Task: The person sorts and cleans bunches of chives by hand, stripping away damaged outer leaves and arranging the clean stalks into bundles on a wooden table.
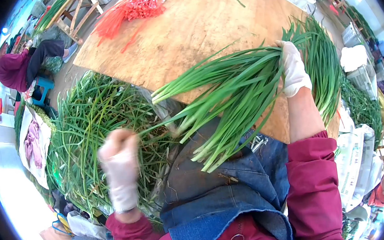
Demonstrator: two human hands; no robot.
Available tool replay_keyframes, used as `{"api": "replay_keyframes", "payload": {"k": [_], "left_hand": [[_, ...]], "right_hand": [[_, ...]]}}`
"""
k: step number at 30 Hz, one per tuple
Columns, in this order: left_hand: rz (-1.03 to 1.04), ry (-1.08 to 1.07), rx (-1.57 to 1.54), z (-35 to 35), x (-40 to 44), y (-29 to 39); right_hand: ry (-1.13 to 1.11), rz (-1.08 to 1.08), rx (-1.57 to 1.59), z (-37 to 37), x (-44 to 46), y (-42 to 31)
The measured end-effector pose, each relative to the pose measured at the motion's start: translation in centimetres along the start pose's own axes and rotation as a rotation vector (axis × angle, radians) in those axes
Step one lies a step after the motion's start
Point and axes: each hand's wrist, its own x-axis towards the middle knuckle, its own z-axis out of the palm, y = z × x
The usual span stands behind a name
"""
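Observation:
My right hand [293,67], in a whitish glove, is closed around a bunch of garlic chives [239,81] above the wooden table's near edge. Their pale stem ends fan out to the lower left, over my lap. On the left, my left hand [120,165] is blurred by motion, with its fingers curled and its glove leaving the fingertips bare. A thin chive leaf [156,124] stretches between its fingertips and the bunch. Beneath that hand lies a big heap of loose green leaves [91,115]. More garlic chives [321,63] lie on the table just beyond my right hand.
Red plastic ties [134,10] lie on the wooden table [184,34] at its far left. A denim apron [235,194] covers my lap. A person in a maroon top [13,71] sits at upper left by a blue stool [42,89]. White sacks [353,160] stand at right.

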Motion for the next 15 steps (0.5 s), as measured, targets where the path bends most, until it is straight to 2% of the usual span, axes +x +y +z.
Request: {"api": "replay_keyframes", "payload": {"k": [2, 4, 6, 7, 8, 11, 12, 13, 15], "left_hand": [[-0.165, 0.198, 0.218, -5.1, -0.3, -3.6], [-0.026, 0.267, 0.917, -9.5, -1.6, -7.4], [0.107, 0.229, 0.963, -9.0, -2.4, -7.0], [0.173, 0.212, 0.984, -8.4, -2.8, -6.5], [0.263, 0.191, 0.702, -6.4, -3.0, -5.5], [0.395, -0.119, 0.104, -0.1, -3.2, 0.0], [0.395, -0.207, 0.111, 1.7, -3.2, 1.4], [0.447, -0.204, 0.162, 3.3, -3.0, 2.4], [0.368, -0.253, 0.328, 5.9, -2.1, 4.3]], "right_hand": [[-0.016, -0.007, -0.013, 0.3, -0.9, -0.4], [-0.013, -0.013, -0.043, 0.5, -1.4, -0.6], [0.007, -0.021, -0.089, 0.5, -1.4, -0.8], [-0.003, -0.035, -0.086, 0.4, -1.3, -0.6], [-0.012, -0.05, -0.083, 0.1, -1.1, -0.4], [-0.025, -0.033, -0.064, 0.0, -0.6, 0.0], [-0.022, -0.015, -0.052, 0.0, -0.5, 0.2], [-0.014, -0.04, -0.073, -0.1, -0.3, 0.3], [0.028, -0.056, -0.031, 0.3, -1.0, 0.1]]}}
